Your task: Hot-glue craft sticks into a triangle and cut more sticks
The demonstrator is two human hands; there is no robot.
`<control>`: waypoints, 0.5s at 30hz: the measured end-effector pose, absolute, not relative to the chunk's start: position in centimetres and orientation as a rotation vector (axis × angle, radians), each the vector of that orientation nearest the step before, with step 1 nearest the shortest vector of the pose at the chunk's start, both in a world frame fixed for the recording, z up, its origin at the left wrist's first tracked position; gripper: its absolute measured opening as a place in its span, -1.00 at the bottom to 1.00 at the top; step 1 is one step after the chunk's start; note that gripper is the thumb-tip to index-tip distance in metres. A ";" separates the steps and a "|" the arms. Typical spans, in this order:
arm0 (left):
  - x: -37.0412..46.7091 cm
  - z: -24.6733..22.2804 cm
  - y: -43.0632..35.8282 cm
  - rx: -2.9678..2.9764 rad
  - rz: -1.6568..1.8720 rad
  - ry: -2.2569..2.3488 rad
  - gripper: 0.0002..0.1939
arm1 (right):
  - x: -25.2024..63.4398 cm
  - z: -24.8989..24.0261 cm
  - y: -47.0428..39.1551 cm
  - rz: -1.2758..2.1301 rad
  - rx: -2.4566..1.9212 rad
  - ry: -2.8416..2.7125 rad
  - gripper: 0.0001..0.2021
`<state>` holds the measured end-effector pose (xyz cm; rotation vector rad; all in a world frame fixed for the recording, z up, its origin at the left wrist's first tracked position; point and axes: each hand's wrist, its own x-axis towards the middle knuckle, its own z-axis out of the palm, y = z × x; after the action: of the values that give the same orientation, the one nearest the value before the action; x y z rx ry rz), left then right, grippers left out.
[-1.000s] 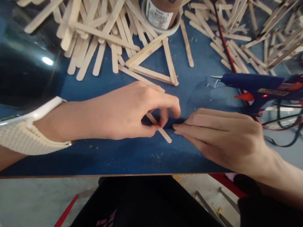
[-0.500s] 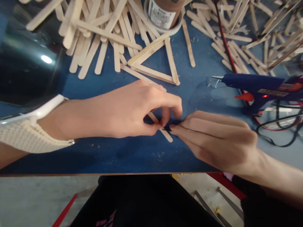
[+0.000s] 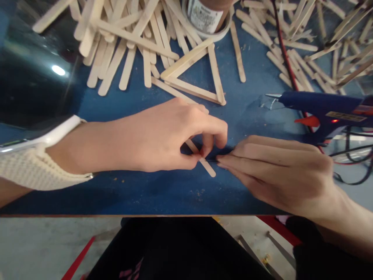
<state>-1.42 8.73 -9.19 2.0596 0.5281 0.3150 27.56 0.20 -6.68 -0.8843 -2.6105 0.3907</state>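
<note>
The triangle (image 3: pixel 194 90) is laid out on all three sides, its corners meeting or overlapping; whether they are glued cannot be told. Nearer the person than the triangle, one stick (image 3: pixel 209 169) lies slantwise on the bench (image 3: pixel 163 194), joined to no frame that shows. The left hand (image 3: pixel 157 136) has its thumb and a fingertip closed in a pinch right over this stick. The right hand (image 3: pixel 285 167) has its fingers drawn together to a point just beside it. A thin dark line runs between the fingertips; what it is, and whether either hand grips it, cannot be told.

Left of the triangle and beyond it lies a heap of loose sticks (image 3: pixel 112 70), with more sticks (image 3: pixel 253 33) to its right. The jar (image 3: pixel 205 17) stands just beyond it, its top cut off. The glue gun (image 3: pixel 320 102) lies right of the triangle with a red light showing, its rear out of view. The left hand hides the stick's middle, and the jar's label is too blurred to read.
</note>
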 end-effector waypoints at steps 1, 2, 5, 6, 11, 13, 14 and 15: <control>-1.4 -9.2 8.7 2.063 0.318 0.527 -0.66 | 27.6 -6.7 0.1 0.391 -0.887 -2.610 -0.76; -1.4 -9.2 8.7 2.064 0.320 0.526 -0.66 | 27.5 -6.8 0.0 0.390 -0.887 -2.611 -0.76; -1.4 -9.2 8.8 2.060 0.315 0.524 -0.66 | 27.1 -6.8 0.0 0.396 -0.882 -2.618 -0.77; -1.4 -9.2 8.8 2.056 0.314 0.520 -0.66 | 27.0 -6.9 0.1 0.384 -0.874 -2.616 -0.78; -1.3 -9.0 8.8 2.036 0.334 0.489 -0.68 | 26.2 -7.2 0.5 0.318 -0.831 -2.590 -0.82; -1.3 -9.0 8.8 2.039 0.345 0.482 -0.67 | 26.0 -7.4 0.5 0.279 -0.813 -2.598 -0.83; -1.3 -9.0 8.8 2.041 0.348 0.484 -0.67 | 25.9 -7.6 0.5 0.255 -0.805 -2.599 -0.83; -1.3 -9.1 8.8 2.040 0.349 0.489 -0.67 | 25.8 -7.7 0.4 0.238 -0.805 -2.599 -0.83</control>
<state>-1.28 8.79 -9.05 2.0405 0.4889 0.3493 25.78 0.42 -7.67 -0.8054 -2.5991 0.2381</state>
